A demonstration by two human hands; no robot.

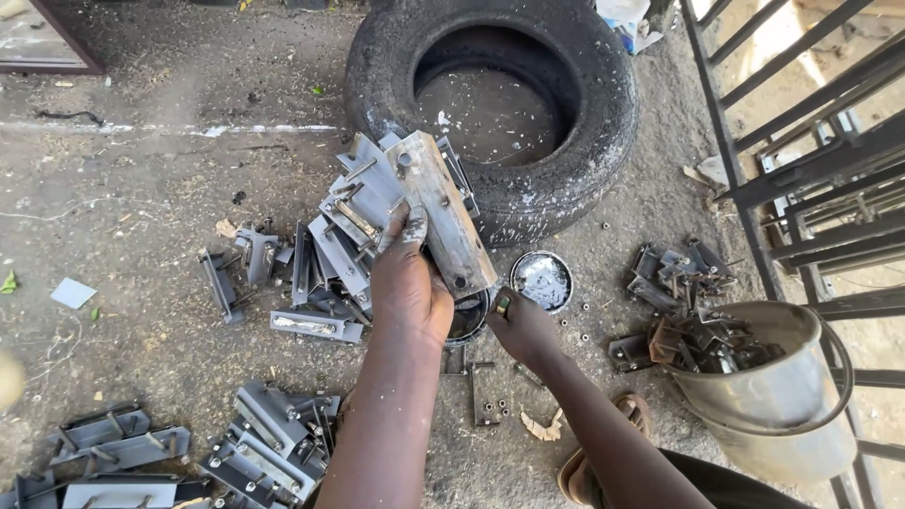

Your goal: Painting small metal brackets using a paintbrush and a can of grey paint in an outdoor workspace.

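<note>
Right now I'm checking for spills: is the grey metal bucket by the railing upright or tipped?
Tipped: the grey metal bucket leans with its mouth tilted leftward, rusty brackets inside.

We see a dusty concrete floor (151, 198) strewn with straw bits. On it lie a worn black tyre (490, 94), heaps of grey metal brackets (273, 443) with bolts, a round tin lid (542, 280), loose nuts (495, 408), a rusty bracket pile (674, 273) and a dented metal bucket (773, 396) just beside it.
</note>
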